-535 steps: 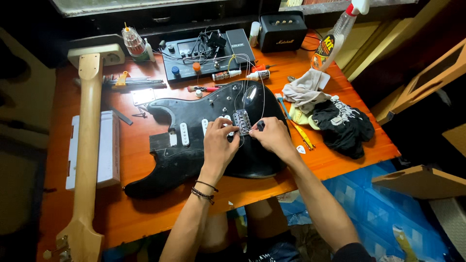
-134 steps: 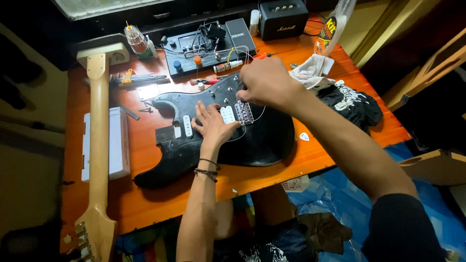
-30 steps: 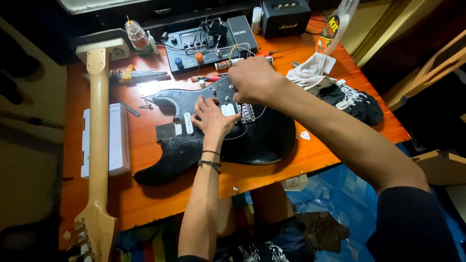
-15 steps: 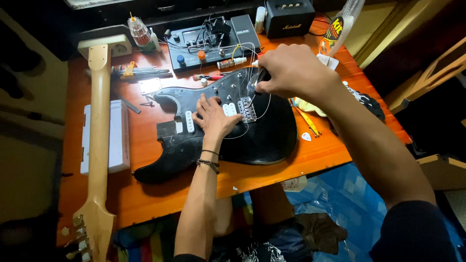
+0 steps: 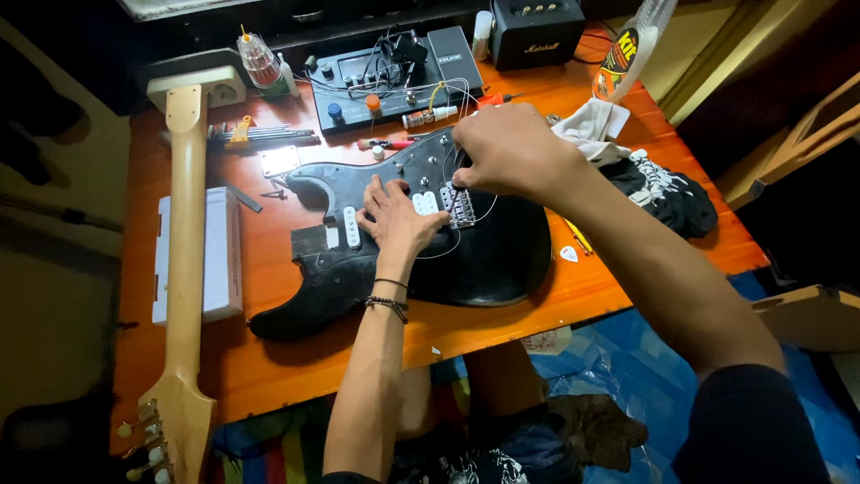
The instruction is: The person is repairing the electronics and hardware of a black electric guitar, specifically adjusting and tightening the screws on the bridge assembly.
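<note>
A home guitar-repair corner, cramped and dim. An orange wooden counter (image 5: pixel 627 287) carries a black guitar body (image 5: pixel 502 260), a detached maple neck (image 5: pixel 186 269), a set of hex keys (image 5: pixel 260 134), a screwdriver (image 5: pixel 385 143), a pedal board (image 5: pixel 385 76) and a small amplifier (image 5: pixel 537 31); clothes and blue plastic lie on the floor.

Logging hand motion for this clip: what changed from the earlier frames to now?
The right hand moved from the bridge's right side up over it, fingers now pinching at the bridge. The left hand slid slightly left, flat on the pickups. The guitar body, detached neck and desk tools stayed put.
</note>
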